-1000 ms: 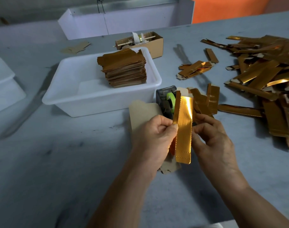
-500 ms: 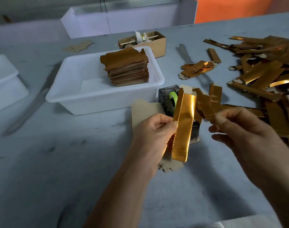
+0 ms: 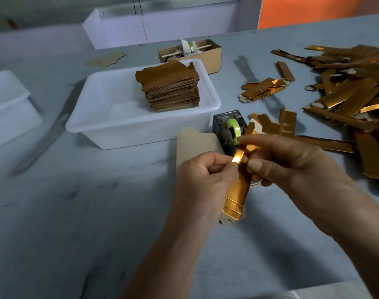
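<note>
I'm looking down on a grey, scuffed counter (image 3: 76, 212). Half a second ago the right hand (image 3: 292, 165) was off to the side, clear of the gold foil strip (image 3: 238, 190). Now it has come back and pinches the strip's upper end between thumb and fingers, just in front of the tape dispenser (image 3: 222, 134). The left hand (image 3: 203, 180) pinches the strip's left edge close beside it, fingers curled. The strip hangs tilted between both hands above the counter, its lower end free and pointing toward me over a plain card sheet (image 3: 195, 143). Left of the dispenser's green tape roll (image 3: 233, 128) I see a white tub (image 3: 119, 130) holding a stack of gold blanks (image 3: 171, 89). A loose pile of gold pieces (image 3: 352, 93) lies well to the right.
</note>
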Motion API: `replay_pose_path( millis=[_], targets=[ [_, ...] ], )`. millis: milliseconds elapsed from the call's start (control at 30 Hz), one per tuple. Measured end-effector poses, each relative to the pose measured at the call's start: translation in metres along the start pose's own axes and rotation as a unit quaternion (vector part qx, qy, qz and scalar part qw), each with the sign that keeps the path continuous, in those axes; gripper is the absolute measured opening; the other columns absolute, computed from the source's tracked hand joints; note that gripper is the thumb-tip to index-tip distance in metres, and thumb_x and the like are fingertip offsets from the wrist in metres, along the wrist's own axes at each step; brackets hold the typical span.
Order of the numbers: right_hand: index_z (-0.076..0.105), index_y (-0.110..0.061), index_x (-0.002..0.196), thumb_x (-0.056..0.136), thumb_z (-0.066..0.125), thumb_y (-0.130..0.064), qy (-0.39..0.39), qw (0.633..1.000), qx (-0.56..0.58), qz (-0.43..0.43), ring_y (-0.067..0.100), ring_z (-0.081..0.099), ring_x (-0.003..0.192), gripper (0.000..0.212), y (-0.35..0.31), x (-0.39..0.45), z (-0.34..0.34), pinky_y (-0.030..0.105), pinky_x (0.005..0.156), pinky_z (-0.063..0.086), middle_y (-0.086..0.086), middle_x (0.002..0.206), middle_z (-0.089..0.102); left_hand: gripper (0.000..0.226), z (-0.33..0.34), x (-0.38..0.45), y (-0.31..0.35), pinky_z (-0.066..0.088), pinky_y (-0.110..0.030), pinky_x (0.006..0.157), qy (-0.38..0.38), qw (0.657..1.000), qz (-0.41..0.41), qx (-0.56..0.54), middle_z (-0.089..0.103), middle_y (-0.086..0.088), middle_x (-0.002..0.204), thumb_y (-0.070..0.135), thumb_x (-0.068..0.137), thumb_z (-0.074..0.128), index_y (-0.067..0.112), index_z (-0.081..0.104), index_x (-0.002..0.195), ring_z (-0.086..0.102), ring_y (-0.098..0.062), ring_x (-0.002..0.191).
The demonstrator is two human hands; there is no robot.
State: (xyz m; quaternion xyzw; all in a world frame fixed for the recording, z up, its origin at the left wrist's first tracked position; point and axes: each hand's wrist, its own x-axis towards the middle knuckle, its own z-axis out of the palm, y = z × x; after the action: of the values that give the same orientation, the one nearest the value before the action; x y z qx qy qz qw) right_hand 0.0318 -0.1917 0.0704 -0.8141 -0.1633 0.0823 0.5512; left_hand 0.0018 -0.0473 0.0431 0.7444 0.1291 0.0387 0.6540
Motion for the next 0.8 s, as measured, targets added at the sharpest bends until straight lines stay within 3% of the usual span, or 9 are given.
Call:
replay_pose_path(
  millis=[67,133,267,467,633,800],
  targets=[
    [0.049,-0.041,0.112,0.081,0.061,-0.01,0.011,1.0,-0.019,-0.007,-0.001,0.063,0.074,0.045,0.002,0.0,0.002,0.003,0.059,0.044,-0.014,0.079,0.065,0.005,-0.001,-0.001,0.001,0.056,-0.033,0.064,0.0,1.0,0.001,0.0,0.073,0.005,0.073,0.019,0.086,0.069,0.021,0.074,0.086,0.069,-0.017,0.072],
    [0.043,-0.04,0.109,0.079,0.063,-0.014,0.036,0.999,-0.023,0.006,-0.003,0.064,0.072,0.045,0.003,0.002,0.004,0.003,0.057,0.045,-0.016,0.076,0.066,0.005,-0.001,-0.002,0.003,0.055,-0.03,0.063,-0.01,1.0,0.007,0.005,0.072,0.006,0.073,0.022,0.086,0.069,0.022,0.074,0.087,0.069,-0.016,0.073],
    [0.043,-0.036,0.093,0.078,0.065,-0.016,0.061,0.998,-0.013,0.026,-0.005,0.064,0.069,0.034,0.006,0.004,0.007,0.003,0.054,0.045,-0.017,0.076,0.066,0.008,-0.001,-0.005,0.005,0.057,-0.03,0.064,-0.034,0.999,0.021,0.009,0.073,0.004,0.076,0.023,0.087,0.067,0.02,0.074,0.09,0.07,-0.016,0.073],
    [0.048,-0.027,0.089,0.076,0.069,-0.02,0.08,0.995,-0.02,0.059,0.0,0.065,0.064,0.026,0.006,0.006,0.01,0.012,0.051,0.049,-0.003,0.068,0.067,0.008,-0.002,-0.007,0.004,0.055,-0.02,0.061,-0.051,0.997,0.051,0.025,0.073,0.006,0.076,0.021,0.088,0.065,0.025,0.071,0.085,0.07,-0.008,0.071],
    [0.047,-0.028,0.086,0.076,0.071,-0.023,0.098,0.99,-0.072,0.064,0.008,0.066,0.067,0.026,0.003,0.006,0.012,0.026,0.064,0.055,-0.002,0.075,0.067,0.009,-0.001,-0.007,0.003,0.052,-0.015,0.058,-0.053,0.996,0.068,0.037,0.072,0.009,0.073,0.024,0.087,0.064,0.025,0.072,0.082,0.068,-0.005,0.067],
    [0.047,-0.029,0.084,0.075,0.07,-0.026,0.081,0.989,-0.099,0.068,0.005,0.066,0.064,0.024,0.0,0.007,0.013,0.02,0.06,0.054,-0.005,0.072,0.066,0.01,-0.003,-0.005,0.002,0.052,-0.017,0.057,-0.057,0.997,0.056,0.017,0.071,0.008,0.069,0.026,0.086,0.066,0.02,0.071,0.081,0.067,-0.004,0.064]
  ],
)
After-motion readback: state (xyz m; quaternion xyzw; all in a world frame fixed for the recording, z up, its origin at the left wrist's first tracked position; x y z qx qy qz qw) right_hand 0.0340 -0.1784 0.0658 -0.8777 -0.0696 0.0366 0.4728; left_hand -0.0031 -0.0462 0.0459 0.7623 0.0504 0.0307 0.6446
